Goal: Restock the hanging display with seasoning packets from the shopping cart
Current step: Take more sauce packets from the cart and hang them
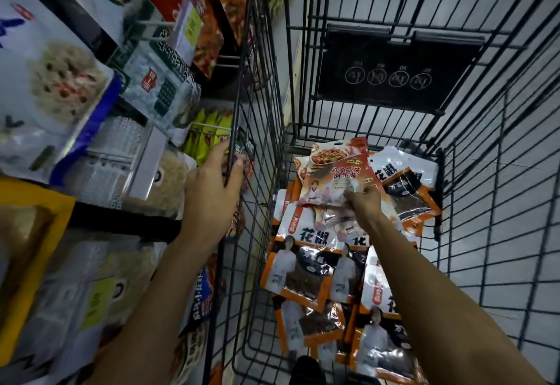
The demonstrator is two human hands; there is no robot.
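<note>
Left hand (216, 172): curled tight round the cart (394, 90) wall, you're likely steadying it.
Right hand (362, 199): pinching a red packet (336, 166), center frame, off the pile (303, 263).

Black metal-wire cart (472, 172) holds glossy plastic seasoning packets (303, 266).

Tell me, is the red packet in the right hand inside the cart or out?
Inside. The right hand pinches the red packet just above the pile, within the cart walls.
</note>
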